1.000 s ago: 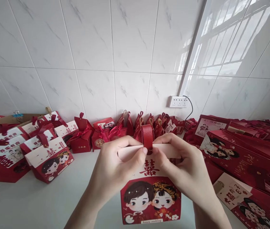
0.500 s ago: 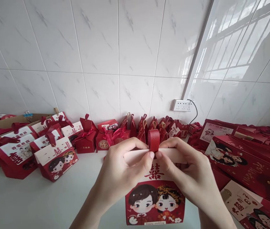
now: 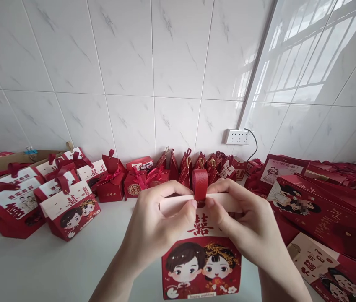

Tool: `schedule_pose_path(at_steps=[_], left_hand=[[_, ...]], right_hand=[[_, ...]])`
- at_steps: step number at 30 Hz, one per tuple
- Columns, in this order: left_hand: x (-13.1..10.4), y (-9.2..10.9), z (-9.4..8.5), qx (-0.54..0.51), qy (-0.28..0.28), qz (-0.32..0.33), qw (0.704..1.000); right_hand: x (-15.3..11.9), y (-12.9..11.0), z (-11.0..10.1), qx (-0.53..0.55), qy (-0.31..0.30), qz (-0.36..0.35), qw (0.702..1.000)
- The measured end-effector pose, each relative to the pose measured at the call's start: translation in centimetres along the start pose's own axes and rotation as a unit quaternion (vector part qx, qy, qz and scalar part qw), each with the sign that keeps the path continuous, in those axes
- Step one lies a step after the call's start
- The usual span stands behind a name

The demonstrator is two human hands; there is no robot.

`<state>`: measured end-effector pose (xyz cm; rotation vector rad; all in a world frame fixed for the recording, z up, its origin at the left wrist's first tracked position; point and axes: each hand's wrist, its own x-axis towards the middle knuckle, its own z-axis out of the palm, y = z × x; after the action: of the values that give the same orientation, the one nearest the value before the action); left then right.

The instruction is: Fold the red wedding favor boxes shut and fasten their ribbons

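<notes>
Left hand (image 3: 157, 222) and right hand (image 3: 247, 222) pinch the top of a box (image 3: 201, 253) held upright between them, either side of its strap (image 3: 200, 184); it reads 囍, lower lettering (image 3: 201, 295) blurred; thumb tips (image 3: 193, 205) stand slightly wider apart than half a second ago.

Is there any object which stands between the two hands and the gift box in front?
Nothing visible does: the left hand and the right hand pinch the top edge of the gift box, one at each side of its red loop. Other boxes are only behind and beside.
</notes>
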<state>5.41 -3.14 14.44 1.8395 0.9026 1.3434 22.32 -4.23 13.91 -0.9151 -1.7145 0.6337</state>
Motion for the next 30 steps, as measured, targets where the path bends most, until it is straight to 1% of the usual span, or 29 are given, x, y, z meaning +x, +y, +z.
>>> schedule_pose_path(at_steps=[2, 6, 10, 13, 14, 15, 18, 19, 20, 21, 22, 23, 24, 25, 26, 27, 28, 29, 30], left_hand=[[0.0, 0.0, 0.0, 0.012, 0.007, 0.004, 1.000], [0.1, 0.0, 0.1, 0.033, 0.022, 0.023, 0.999], [0.3, -0.1, 0.0, 0.048, 0.032, 0.027, 0.998], [0.4, -0.1, -0.5, 0.052, 0.055, 0.033, 0.997], [0.5, -0.2, -0.7, 0.047, 0.078, 0.036, 0.995], [0.6, -0.3, -0.9, 0.040, 0.110, 0.037, 0.992], [0.9, -1.0, -1.7, 0.001, 0.218, 0.022, 0.976], [1.0, -1.3, -1.9, -0.025, 0.243, 0.015, 0.970], [1.2, -1.6, -2.2, -0.063, 0.255, 0.013, 0.965], [1.3, -1.8, -2.4, -0.110, 0.260, 0.016, 0.959], [1.5, -2.1, -2.5, -0.159, 0.260, 0.025, 0.952], [1.6, -2.2, -2.6, -0.199, 0.261, 0.037, 0.944], [1.8, -2.4, -2.6, -0.220, 0.263, 0.051, 0.938], [1.8, -2.4, -2.4, -0.220, 0.264, 0.063, 0.937], [1.8, -2.5, -2.0, -0.199, 0.257, 0.068, 0.943], [1.8, -2.5, -1.5, -0.165, 0.235, 0.070, 0.955], [1.6, -2.4, -0.8, -0.126, 0.201, 0.072, 0.969], [1.5, -2.4, 0.0, -0.082, 0.175, 0.080, 0.978], [1.3, -2.4, 0.8, -0.032, 0.163, 0.096, 0.982]], right_hand=[[0.0, -0.1, -0.1, -0.003, -0.005, 0.007, 1.000], [0.2, -0.2, 0.0, 0.005, -0.006, 0.001, 1.000], [0.3, 0.2, 0.2, 0.002, -0.005, -0.006, 1.000], [0.2, 0.7, -0.2, 0.039, 0.003, -0.030, 0.999], [0.1, 0.8, -0.5, 0.049, -0.002, -0.038, 0.998], [0.1, 0.8, -0.8, 0.052, -0.021, -0.044, 0.997], [0.4, 1.0, -1.8, 0.013, -0.126, -0.035, 0.991], [0.5, 1.1, -2.0, 0.007, -0.150, -0.023, 0.988], [0.8, 1.2, -2.0, 0.015, -0.156, -0.010, 0.988], [1.1, 1.5, -1.9, 0.040, -0.139, 0.002, 0.990], [1.4, 1.8, -1.7, 0.080, -0.099, 0.011, 0.992], [1.8, 2.2, -1.3, 0.133, -0.045, 0.018, 0.990], [2.2, 2.5, -0.8, 0.192, 0.015, 0.023, 0.981], [2.6, 2.9, -0.3, 0.253, 0.069, 0.028, 0.965], [3.0, 3.2, 0.3, 0.310, 0.109, 0.033, 0.944], [3.4, 3.4, 0.8, 0.361, 0.127, 0.041, 0.923], [3.6, 3.5, 1.4, 0.403, 0.123, 0.056, 0.905], [3.8, 3.6, 2.0, 0.436, 0.103, 0.074, 0.891], [3.9, 3.7, 2.6, 0.458, 0.074, 0.094, 0.881]])
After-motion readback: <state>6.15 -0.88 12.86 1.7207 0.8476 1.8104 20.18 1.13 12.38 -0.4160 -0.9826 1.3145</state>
